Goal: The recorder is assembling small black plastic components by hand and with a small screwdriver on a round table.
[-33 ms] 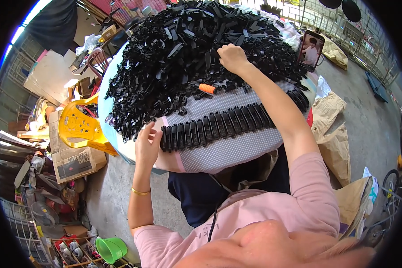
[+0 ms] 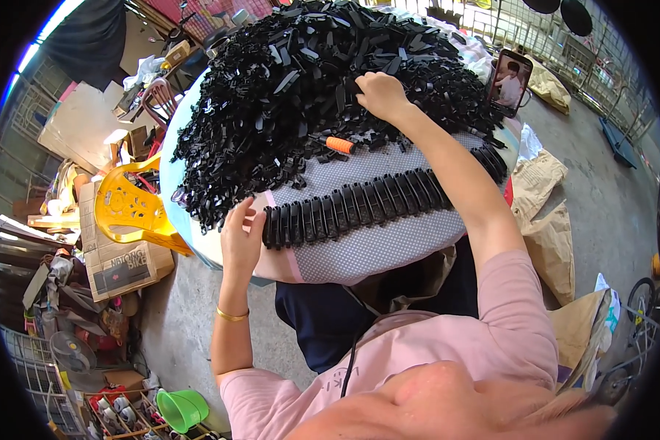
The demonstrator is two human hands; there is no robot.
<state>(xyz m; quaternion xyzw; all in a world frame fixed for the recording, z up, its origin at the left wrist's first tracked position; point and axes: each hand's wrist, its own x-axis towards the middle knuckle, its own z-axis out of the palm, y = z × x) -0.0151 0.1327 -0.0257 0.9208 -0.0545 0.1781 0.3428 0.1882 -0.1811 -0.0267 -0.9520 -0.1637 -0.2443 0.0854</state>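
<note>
1. Lined up so far, I'd say: one row of black pieces [image 2: 345,210] on the counter [image 2: 345,262].
2. Left to do: huge loose pile [image 2: 249,110] beyond the row.
3. Left hand [image 2: 240,238]: fingers relaxed, row's left end. Right hand [image 2: 383,96]: at the pile, can't tell its grip.

The black pieces [image 2: 235,128] look glossy plastic, the bracelet [image 2: 233,317] shiny metal, the carton [image 2: 104,246] matt cardboard.

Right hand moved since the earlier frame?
No, no clear shift: against the upright phone, the right hand sits in the same place, at the black parts pile.
</note>
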